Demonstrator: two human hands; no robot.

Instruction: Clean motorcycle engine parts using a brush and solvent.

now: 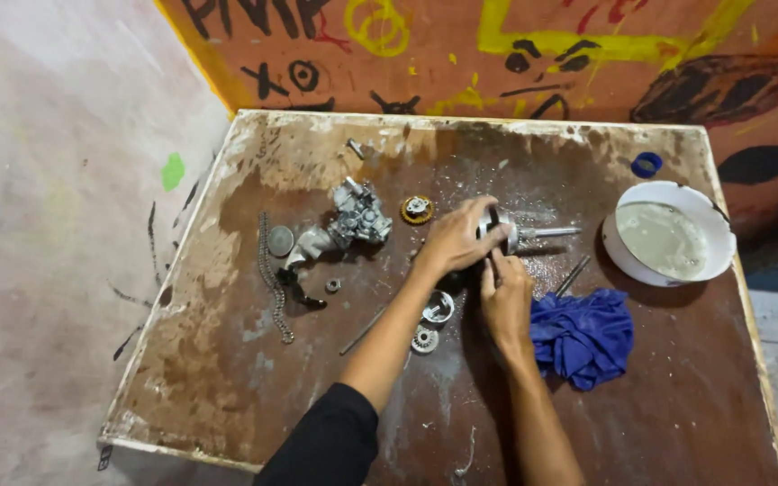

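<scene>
Your worn brown table (641, 423) fills most of the frame, its edges chipped pale, set against a painted orange wall (461, 54) across the top. At the right edge sits a white bowl (711, 236) of cloudy liquid, and just below it, right of centre, a crumpled blue rag (583, 337). Left of centre lies a grey metal carburettor-like part (359, 216), with a loose chain (274, 279) running down beside it.

At the centre, your left hand (452, 238) is curled over the round metal shaft assembly (508, 234), fingers closed around its disc, while the thin shaft sticks out to the right. Your right hand (506, 292) comes up from below, fingertips pinched against the lower edge of that same disc.

Smaller pieces: a brass-coloured gear (417, 210) just left of your left hand, a small cup-shaped part (438, 308) and toothed gear (424, 339) below it, a thin rod (573, 274), and a blue ring (646, 164) at upper right.
</scene>
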